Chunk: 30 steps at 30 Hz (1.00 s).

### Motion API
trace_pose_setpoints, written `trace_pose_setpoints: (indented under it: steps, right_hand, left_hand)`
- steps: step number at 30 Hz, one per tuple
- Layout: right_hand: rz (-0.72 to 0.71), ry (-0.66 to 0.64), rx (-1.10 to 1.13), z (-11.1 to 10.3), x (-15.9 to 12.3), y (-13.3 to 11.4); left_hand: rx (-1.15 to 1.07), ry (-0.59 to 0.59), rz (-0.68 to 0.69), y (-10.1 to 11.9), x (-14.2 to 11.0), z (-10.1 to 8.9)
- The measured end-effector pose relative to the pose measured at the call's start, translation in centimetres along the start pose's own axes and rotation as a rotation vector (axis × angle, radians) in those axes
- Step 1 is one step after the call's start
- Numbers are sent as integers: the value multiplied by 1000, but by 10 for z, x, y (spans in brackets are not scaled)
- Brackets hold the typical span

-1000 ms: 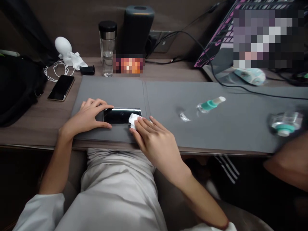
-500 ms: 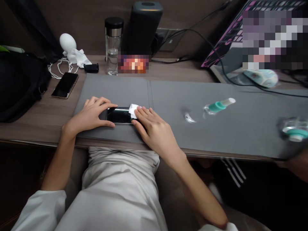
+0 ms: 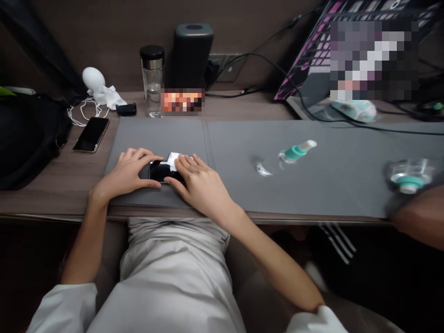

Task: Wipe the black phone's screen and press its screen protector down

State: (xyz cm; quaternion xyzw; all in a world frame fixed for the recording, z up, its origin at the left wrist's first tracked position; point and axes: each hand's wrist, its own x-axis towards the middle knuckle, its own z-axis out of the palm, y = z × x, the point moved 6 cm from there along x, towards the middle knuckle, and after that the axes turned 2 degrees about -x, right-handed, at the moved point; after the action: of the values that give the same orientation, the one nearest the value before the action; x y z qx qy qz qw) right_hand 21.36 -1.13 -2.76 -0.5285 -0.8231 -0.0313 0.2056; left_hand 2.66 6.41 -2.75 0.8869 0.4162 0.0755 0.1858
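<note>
A black phone [image 3: 160,172] lies flat on the grey desk mat [image 3: 277,185] near the front edge. My left hand [image 3: 130,173] grips its left end between thumb and fingers. My right hand [image 3: 194,182] lies across the phone with fingers pressed flat on a small white wipe [image 3: 173,159], which sits at the phone's upper middle. Most of the phone's right half is hidden under my right hand.
A teal-capped small bottle [image 3: 296,151] and a clear scrap [image 3: 263,169] lie on the mat. A second phone [image 3: 90,134], white cable, water bottle [image 3: 152,81] and dark speaker [image 3: 192,55] stand behind. Another person's arm [image 3: 416,217] holds a bottle at right. A laptop [image 3: 312,60] stands back right.
My right hand has slid the white wipe leftward across the phone's screen, from its right end to near my left hand. My left hand stayed on the phone.
</note>
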Motion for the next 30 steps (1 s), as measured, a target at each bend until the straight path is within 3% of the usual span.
trace_pose_setpoints:
  steps: [7, 11, 13, 15, 17, 18, 20, 24, 30]
  right_hand:
    - [-100, 114, -70, -10, -32, -31]
    - [-81, 121, -21, -3, -20, -23]
    - [-68, 147, 36, 2, -15, -14]
    - [-74, 191, 88, 3, -16, -7]
    - [-87, 221, 119, 5, -18, -3]
    - [-91, 226, 128, 5, -20, -3]
    - [-85, 227, 141, 7, -22, -3]
    - [-68, 225, 161, 8, -23, -5]
    - [-75, 214, 132, 8, -21, -7]
  left_hand:
    - [-11, 4, 7, 2, 1, 3]
    - [-40, -6, 3, 6, -3, -2]
    - [-107, 30, -33, 1, -7, -17]
    - [-110, 180, -154, -18, -12, -46]
    - [64, 332, -325, -47, -13, -78]
    - [143, 348, -397, -63, -10, -90]
    - [262, 270, -557, -100, 2, -102]
    - [322, 110, -799, -159, 30, -98]
    - [242, 240, -917, -189, 41, -95]
